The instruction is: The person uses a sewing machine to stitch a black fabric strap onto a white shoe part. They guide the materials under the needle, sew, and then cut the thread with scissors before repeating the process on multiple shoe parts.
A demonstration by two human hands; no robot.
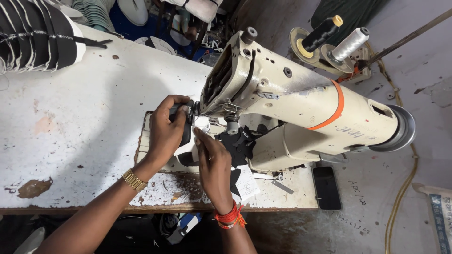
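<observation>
Head camera, looking down: we see our two bare hands working at the needle end of a cream industrial sewing machine [301, 103] that sits on a worn white table [80, 131].

Our left hand [167, 129], with a gold watch band at the wrist, is curled closed around a black and white shoe upper piece [188, 141], pinching it against the needle area. Our right hand [214, 164], with red and orange threads tied at the wrist, lies flat, fingers extended, pressing the same piece down rather than clasping it. The piece sits just under the machine head, near the table's near edge.

We judge the piece light, soft and floppy, likely to buckle or slide unless held at its edges close to the needle, where both hands are now.

At the far left lies a stack of black and white cut pieces [37, 37]. Far right, behind the machine, stand a black thread spool [322, 33] and a white thread spool [349, 43]. An orange band [338, 106] rings the machine arm. A dark phone [326, 187] lies flat at the right near edge. A white sack with blue print [440, 214] shows at the far right border, and a small white printed paper slip [247, 186] lies beside our right hand.
</observation>
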